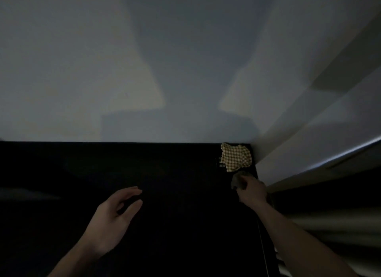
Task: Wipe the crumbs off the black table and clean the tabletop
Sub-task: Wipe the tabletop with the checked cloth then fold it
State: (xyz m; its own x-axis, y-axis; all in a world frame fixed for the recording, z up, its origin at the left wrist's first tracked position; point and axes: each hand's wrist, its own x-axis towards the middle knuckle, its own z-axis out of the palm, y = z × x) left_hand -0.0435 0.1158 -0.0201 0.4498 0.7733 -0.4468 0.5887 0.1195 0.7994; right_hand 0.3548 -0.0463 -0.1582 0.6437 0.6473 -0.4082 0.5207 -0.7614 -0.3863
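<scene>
The black table [169, 173] fills the lower half of the dim head view. A crumpled yellow-and-white checkered cloth [236, 157] lies in its far right corner against the wall. My right hand [250, 191] is just in front of that cloth, closed around a small grey wad [237, 180] that looks like a cloth or sponge. My left hand [115, 217] hovers over the table's middle with fingers spread and nothing in it. No crumbs can be made out in the darkness.
A pale wall [144, 70] rises straight behind the table. A white panel or door [319, 132] flanks the right side, right next to the table's right edge [262, 245]. A faint grey streak [28, 194] shows at the far left.
</scene>
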